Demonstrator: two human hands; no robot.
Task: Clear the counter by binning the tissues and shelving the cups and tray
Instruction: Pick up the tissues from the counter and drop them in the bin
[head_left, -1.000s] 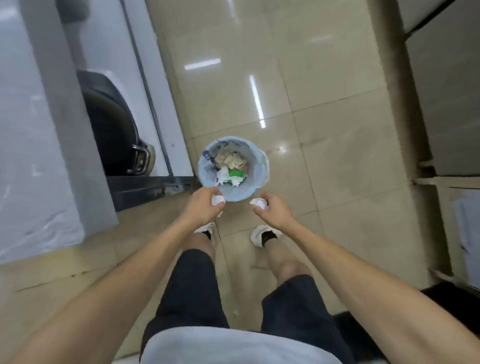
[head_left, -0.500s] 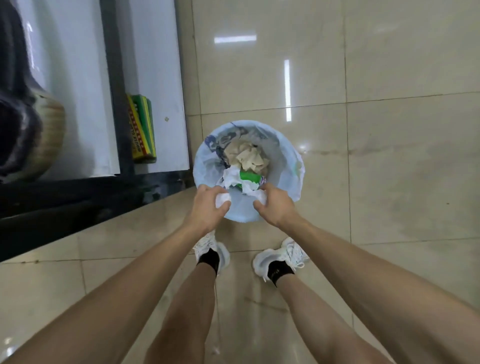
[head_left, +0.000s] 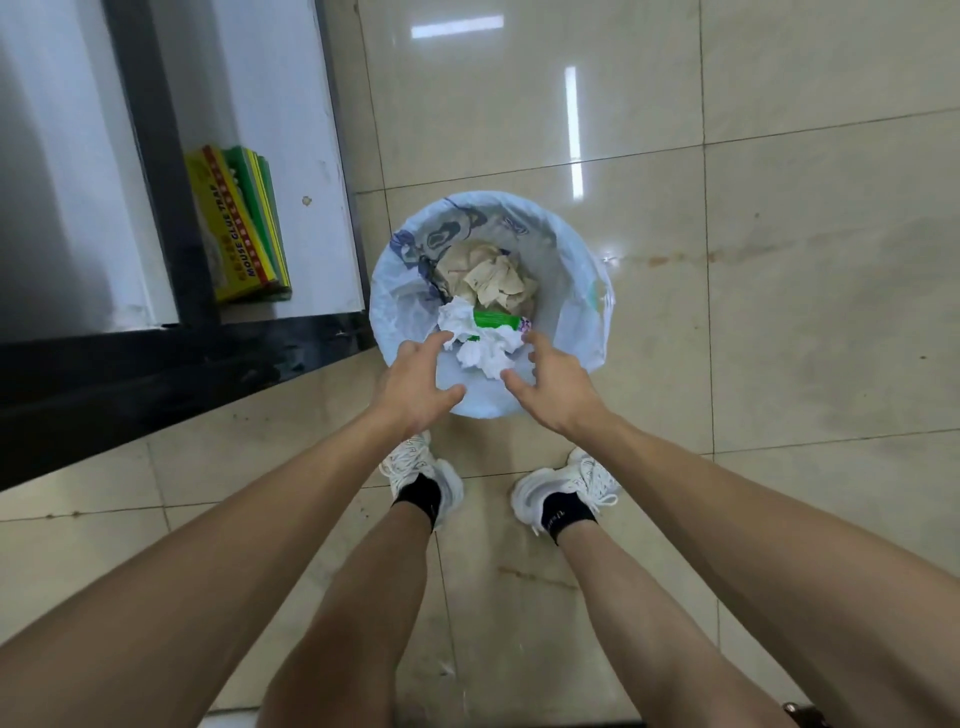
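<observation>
A round waste bin (head_left: 576, 270) lined with a pale blue bag stands on the floor right in front of my feet. Inside it lie crumpled white tissues (head_left: 485, 348), a green wrapper and brown paper. My left hand (head_left: 418, 382) hovers over the bin's near rim with fingers spread and nothing in it. My right hand (head_left: 553, 384) is beside it over the same rim, fingers apart and empty. The tissues sit loose between and just beyond my fingertips. No cups or tray are in view.
A dark counter base (head_left: 171, 374) runs along the left, touching the bin's side. On its low shelf lies a yellow and green glue trap box (head_left: 239, 223). Beige floor tiles (head_left: 779, 260) stretch to the right and behind the bin.
Both hands held a white tissue over the bin; now their fingers have spread and the tissues lie in the bin. The view has moved closer over the bin.
</observation>
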